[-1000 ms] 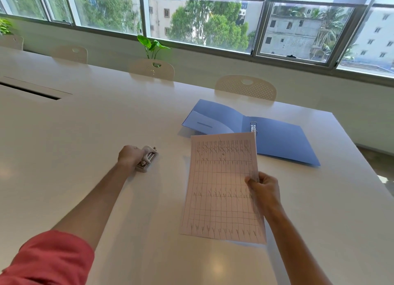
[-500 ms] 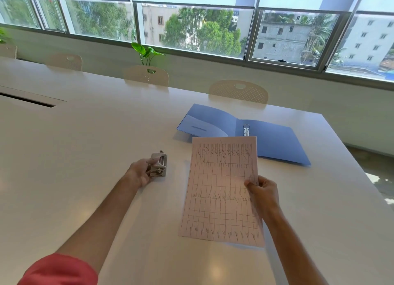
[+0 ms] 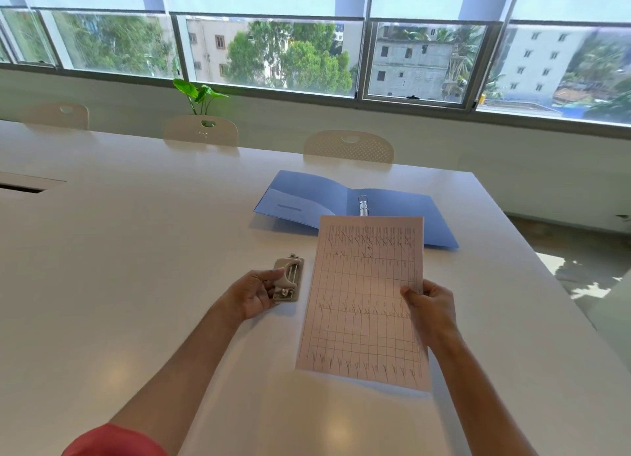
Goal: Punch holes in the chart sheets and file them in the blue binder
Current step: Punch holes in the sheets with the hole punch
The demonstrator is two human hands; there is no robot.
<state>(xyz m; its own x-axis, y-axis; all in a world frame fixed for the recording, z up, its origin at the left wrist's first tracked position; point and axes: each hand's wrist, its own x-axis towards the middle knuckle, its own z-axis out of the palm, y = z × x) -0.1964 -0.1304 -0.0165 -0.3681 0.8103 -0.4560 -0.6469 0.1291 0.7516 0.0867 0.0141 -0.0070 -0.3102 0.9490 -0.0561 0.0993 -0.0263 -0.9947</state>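
My right hand [image 3: 431, 307] grips the right edge of the chart sheets [image 3: 363, 298], white paper with a hand-drawn grid, held tilted just above the white table [image 3: 136, 250]. My left hand [image 3: 254, 295] is closed on a small beige hole punch [image 3: 288, 278], which sits on the table just left of the sheets. Beyond the sheets the blue binder [image 3: 307, 199] lies open and flat, with its metal ring [image 3: 363, 204] upright at the spine. The sheets' top edge covers the binder's near side.
Three cream chair backs [image 3: 348, 146] line the table's far edge, with a green plant [image 3: 199, 95] behind them under the windows. A cable slot [image 3: 20, 187] is set into the table at the far left. The table's right edge [image 3: 532, 261] runs close to the binder.
My left hand has slid the hole punch to the right, closer to the sheets. The sheets stay in my right hand, hardly moved. The camera has tilted a little.
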